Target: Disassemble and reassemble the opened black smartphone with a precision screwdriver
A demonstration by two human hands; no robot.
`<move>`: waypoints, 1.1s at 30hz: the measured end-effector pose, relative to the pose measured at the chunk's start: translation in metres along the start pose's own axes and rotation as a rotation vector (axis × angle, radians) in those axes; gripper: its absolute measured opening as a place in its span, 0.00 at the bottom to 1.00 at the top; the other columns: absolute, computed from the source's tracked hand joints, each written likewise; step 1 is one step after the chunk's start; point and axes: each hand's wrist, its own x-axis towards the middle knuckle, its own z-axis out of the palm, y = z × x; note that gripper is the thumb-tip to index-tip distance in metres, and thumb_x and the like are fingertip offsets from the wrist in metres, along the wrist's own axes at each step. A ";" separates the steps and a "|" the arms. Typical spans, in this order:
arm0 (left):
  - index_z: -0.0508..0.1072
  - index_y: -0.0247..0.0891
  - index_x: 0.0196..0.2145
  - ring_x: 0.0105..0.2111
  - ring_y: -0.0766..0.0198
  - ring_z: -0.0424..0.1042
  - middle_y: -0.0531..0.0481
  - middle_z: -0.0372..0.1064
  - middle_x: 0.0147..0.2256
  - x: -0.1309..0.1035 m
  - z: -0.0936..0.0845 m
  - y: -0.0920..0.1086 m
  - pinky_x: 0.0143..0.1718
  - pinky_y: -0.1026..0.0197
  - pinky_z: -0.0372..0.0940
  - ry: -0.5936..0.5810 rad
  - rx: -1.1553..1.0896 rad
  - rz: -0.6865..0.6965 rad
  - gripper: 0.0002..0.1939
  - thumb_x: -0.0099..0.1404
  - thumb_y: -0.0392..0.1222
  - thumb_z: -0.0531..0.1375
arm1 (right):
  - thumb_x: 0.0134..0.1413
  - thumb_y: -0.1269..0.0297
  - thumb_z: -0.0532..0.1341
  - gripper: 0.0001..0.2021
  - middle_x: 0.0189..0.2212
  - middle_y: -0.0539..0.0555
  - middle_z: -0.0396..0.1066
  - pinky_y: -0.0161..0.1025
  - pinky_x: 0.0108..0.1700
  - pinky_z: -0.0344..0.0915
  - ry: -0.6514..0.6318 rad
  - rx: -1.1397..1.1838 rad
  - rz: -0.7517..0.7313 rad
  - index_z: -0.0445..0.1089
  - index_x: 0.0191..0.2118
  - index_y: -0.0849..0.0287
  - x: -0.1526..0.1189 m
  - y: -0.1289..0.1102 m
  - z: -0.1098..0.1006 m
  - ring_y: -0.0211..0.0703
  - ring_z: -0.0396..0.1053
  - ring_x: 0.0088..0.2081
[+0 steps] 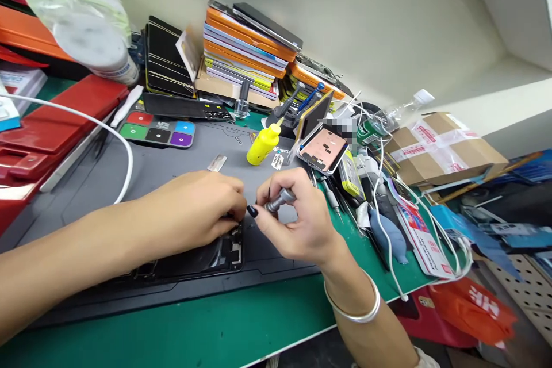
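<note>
At the left edge of the frame, a glossy red plastic case point(73, 121). Left of centre, curls the fingers of the bare left hand point(209, 204) over a flat black rectangular device point(235, 255) with exposed metal parts, lying at lower centre on a grey mat point(276, 270) atop a green desk point(194, 322); cannot tell whether grasping anything, with fingertips partly hidden. Near centre, a yellow plastic bottle point(262, 146) with a thin nozzle. Just right of centre, grasps a grey metal cylindrical tool point(282, 200) in the bent fingers of the bare right hand point(304, 224). Farther right, a silver-edged phone point(324, 148) with a pink face, then a brown taped cardboard box point(470, 156).
</note>
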 end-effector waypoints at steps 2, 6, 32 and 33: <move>0.78 0.44 0.33 0.37 0.56 0.78 0.52 0.77 0.39 0.000 0.001 0.000 0.34 0.57 0.66 -0.003 0.022 0.002 0.08 0.64 0.36 0.59 | 0.54 0.73 0.61 0.14 0.28 0.43 0.65 0.31 0.26 0.63 0.005 -0.004 -0.015 0.55 0.39 0.52 0.000 -0.001 0.000 0.31 0.65 0.23; 0.79 0.43 0.34 0.37 0.56 0.78 0.50 0.77 0.38 0.001 0.001 0.001 0.35 0.58 0.68 0.010 0.032 0.015 0.10 0.65 0.36 0.57 | 0.55 0.73 0.61 0.13 0.29 0.44 0.67 0.31 0.27 0.64 0.018 -0.011 -0.026 0.55 0.39 0.52 -0.001 -0.002 0.001 0.32 0.66 0.24; 0.66 0.40 0.35 0.31 0.60 0.72 0.46 0.71 0.36 0.001 -0.008 -0.008 0.29 0.58 0.59 0.106 0.196 -0.146 0.08 0.69 0.37 0.49 | 0.59 0.65 0.64 0.12 0.36 0.52 0.73 0.41 0.37 0.70 -0.238 -0.179 -0.159 0.60 0.43 0.54 -0.001 -0.013 -0.024 0.43 0.72 0.36; 0.66 0.40 0.35 0.31 0.59 0.72 0.46 0.71 0.36 0.001 -0.008 -0.006 0.30 0.58 0.59 0.111 0.182 -0.143 0.07 0.69 0.37 0.49 | 0.59 0.61 0.66 0.13 0.31 0.49 0.70 0.38 0.32 0.67 -0.157 -0.244 -0.148 0.60 0.42 0.54 -0.001 -0.012 -0.020 0.40 0.69 0.31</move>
